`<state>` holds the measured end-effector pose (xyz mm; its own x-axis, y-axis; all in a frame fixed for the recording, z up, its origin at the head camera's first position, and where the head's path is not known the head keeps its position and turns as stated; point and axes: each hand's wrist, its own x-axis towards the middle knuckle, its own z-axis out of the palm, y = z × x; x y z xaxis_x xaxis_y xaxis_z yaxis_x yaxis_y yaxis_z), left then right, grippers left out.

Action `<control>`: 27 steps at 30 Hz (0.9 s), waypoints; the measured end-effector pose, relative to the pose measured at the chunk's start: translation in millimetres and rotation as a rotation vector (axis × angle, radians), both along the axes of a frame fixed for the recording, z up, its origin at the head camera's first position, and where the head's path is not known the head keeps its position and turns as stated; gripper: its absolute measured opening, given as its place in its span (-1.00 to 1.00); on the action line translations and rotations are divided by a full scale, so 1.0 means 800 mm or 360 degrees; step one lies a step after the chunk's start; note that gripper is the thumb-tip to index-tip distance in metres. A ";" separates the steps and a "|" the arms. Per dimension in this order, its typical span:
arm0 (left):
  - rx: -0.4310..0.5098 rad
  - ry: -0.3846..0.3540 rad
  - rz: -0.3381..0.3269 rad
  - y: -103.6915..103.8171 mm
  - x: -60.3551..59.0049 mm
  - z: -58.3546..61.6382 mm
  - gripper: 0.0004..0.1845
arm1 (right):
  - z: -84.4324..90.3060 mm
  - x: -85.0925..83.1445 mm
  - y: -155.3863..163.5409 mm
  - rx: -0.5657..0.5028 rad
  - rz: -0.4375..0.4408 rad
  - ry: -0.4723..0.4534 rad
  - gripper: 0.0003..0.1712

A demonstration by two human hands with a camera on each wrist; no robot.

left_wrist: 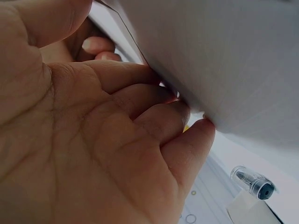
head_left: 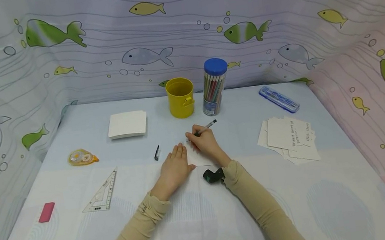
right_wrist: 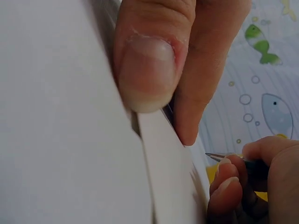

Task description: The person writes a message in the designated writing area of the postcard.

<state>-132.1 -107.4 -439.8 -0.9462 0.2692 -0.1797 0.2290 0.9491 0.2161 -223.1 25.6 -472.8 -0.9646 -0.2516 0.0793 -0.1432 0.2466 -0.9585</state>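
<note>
Pinching the pen (head_left: 210,124), the right hand (head_left: 205,142) curls over a white card (head_left: 200,160) midway between the table's (head_left: 241,138) side edges; the left hand (head_left: 174,168) lies flat, gripping nothing. Likely light and stiff, the pen suits holding near its tip.

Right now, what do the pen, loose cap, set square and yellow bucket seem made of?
Pen: probably smooth plastic; slim pale barrel, dark end.
Loose cap: likely clear, glossy plastic; its inside shows through.
Set square: likely transparent plastic; thin, see-through, edge markings.
Yellow bucket: even colour, slight sheen; plastic or painted metal, can't tell which.
</note>
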 end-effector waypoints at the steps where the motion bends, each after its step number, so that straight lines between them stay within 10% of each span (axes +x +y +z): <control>1: 0.0007 0.0002 0.0002 0.000 0.000 0.000 -0.21 | 0.000 0.000 -0.001 0.0008 0.0006 0.0019 -0.62; 27: 0.0085 0.0019 -0.0053 -0.010 -0.001 0.000 -0.24 | -0.011 -0.003 -0.001 0.0098 0.0158 0.0083 -0.63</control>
